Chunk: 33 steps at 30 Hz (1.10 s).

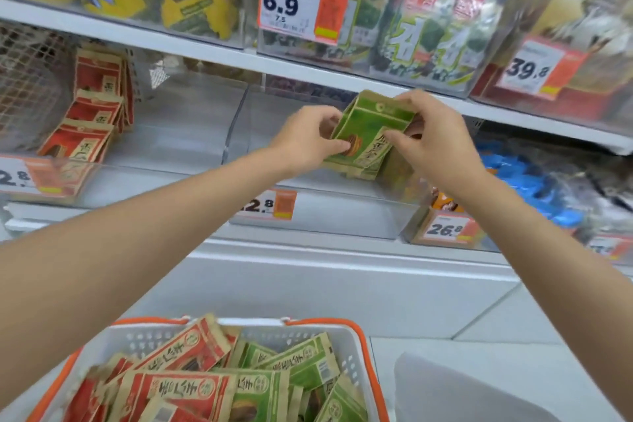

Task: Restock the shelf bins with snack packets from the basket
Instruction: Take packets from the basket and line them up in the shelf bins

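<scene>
Since the packets [212,384] look light, thin and crinkly, pinching their side edges should suit; more lie in the basket [360,333], lower centre. Mid-frame, left grip [308,140] and right grip [435,144] clamp a green stack [368,128] at the clear bin [342,217] tagged 2.8 [270,205]. Other tags read 26.8 [445,229], 6.9 [294,7], 39.8 [534,68].

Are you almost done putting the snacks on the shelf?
Not yet. Done: some red packets already stand in the left bin. In hand: the left hand and right hand hold a bunch of green packets at the middle bin. Left: the basket holds many more of both colours.
</scene>
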### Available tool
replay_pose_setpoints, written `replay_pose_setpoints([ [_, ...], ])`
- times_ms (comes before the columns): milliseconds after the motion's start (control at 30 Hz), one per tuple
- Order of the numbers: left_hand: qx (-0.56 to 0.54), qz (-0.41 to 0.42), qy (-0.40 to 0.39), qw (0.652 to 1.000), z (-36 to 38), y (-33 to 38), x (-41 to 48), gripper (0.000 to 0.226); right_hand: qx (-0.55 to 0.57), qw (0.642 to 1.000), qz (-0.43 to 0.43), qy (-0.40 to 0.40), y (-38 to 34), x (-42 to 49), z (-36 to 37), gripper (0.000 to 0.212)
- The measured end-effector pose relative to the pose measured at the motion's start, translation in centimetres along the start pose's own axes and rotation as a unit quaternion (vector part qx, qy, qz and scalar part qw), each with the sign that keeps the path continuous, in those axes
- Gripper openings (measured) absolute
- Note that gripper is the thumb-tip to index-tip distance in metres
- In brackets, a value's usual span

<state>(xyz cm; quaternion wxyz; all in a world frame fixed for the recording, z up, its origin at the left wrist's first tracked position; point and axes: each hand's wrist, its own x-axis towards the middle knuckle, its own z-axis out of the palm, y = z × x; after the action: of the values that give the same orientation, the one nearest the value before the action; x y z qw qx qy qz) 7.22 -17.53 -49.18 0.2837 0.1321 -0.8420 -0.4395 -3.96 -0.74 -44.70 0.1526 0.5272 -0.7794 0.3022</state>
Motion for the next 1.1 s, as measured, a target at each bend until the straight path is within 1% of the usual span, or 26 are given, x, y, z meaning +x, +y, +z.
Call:
replay_pose_setpoints([
  [67, 0.046, -0.029, -0.026, 0.998, 1.4, -1.5, 1.8, 0.012, -0.031, 0.999, -0.001, -0.013, 1.9, 0.0, 1.8, 0.033],
  [167, 0.084, -0.067, -0.065, 0.992, 3.7, -4.0, 4.2, 0.017, -0.056, 0.997, 0.029, -0.05, 5.1, 0.7, 4.6, 0.032],
  [300, 0.057, -0.117, -0.068, 0.989, 6.7, -6.7, 7.7, 0.021, -0.11, 0.99, 0.06, -0.07, 8.1, 2.8, 6.4, 0.042],
  [367, 0.011, -0.152, -0.055, 0.987, 8.0, -7.5, 9.4, 0.024, -0.136, 0.985, 0.067, -0.079, 9.1, 4.1, 6.8, 0.047],
  [500, -0.045, -0.191, -0.03, 0.98, 9.9, -8.4, 12.1, 0.03, -0.168, 0.976, 0.092, -0.1, 11.4, 6.3, 7.6, 0.044],
  [600, -0.053, -0.206, 0.004, 0.977, 10.9, -9.2, 13.5, 0.015, -0.188, 0.97, 0.113, -0.101, 12.9, 7.6, 8.3, 0.039],
  [733, -0.082, -0.224, 0.034, 0.971, 11.4, -10.0, 13.4, 0.024, -0.273, 0.949, 0.118, -0.104, 13.5, 8.7, 9.1, 0.042],
  [833, -0.082, -0.228, 0.014, 0.97, 11.4, -10.4, 12.6, 0.023, -0.32, 0.937, 0.108, -0.09, 13.8, 8.9, 9.4, 0.053],
  [967, -0.086, -0.231, -0.007, 0.969, 11.5, -10.3, 12.3, 0.018, -0.363, 0.922, 0.106, -0.081, 13.7, 9.1, 10.0, 0.058],
  [1100, -0.08, -0.248, -0.013, 0.965, 11.4, -9.9, 12.1, 0.017, -0.373, 0.921, 0.094, -0.061, 13.6, 8.7, 9.8, 0.062],
])
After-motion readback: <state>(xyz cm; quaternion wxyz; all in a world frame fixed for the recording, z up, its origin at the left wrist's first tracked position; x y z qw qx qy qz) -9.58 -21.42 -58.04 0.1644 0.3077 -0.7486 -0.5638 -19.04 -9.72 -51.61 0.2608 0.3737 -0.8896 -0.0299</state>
